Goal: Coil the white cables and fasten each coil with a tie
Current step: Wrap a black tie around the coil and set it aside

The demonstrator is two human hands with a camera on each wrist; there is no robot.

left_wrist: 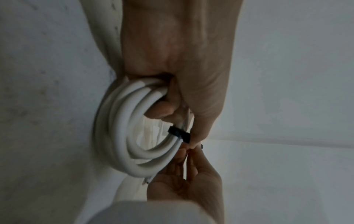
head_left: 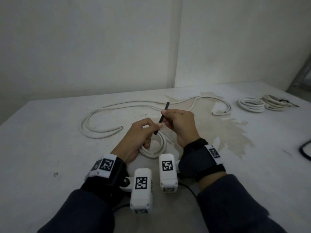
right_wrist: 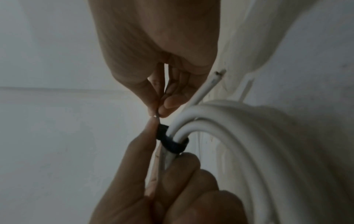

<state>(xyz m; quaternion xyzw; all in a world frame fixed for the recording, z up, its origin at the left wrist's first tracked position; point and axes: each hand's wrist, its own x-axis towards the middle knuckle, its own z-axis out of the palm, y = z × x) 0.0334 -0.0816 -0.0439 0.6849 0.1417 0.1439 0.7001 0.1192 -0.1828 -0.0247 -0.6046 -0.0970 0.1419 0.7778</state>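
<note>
Cables first, going from the left of the desk (head_left: 50,148): a loose white cable (head_left: 104,113) sprawls uncoiled across the far middle, untouched for now. Nearer me, my left hand (head_left: 139,137) has its fingers (left_wrist: 162,110) curled round the white coil (head_left: 156,145), which I hold just above the desk near its front edge, the turns bunched together where I grip them. A black tie (head_left: 162,118) is looped round those bunched turns; the wrist views show the band hugging them right beside my left thumb. My right hand (head_left: 180,125) pinches the tie's free tail between thumb and forefinger, the tail sticking up past my knuckles. To cinch this well, I think I should keep the left thumb pressed against the band's head so it cannot slide along the turns, and draw the tail straight out, not sideways, until no turn can slip free. Over at the far right corner lie two finished coils (head_left: 262,104), at least one with a dark tie on it.
</note>
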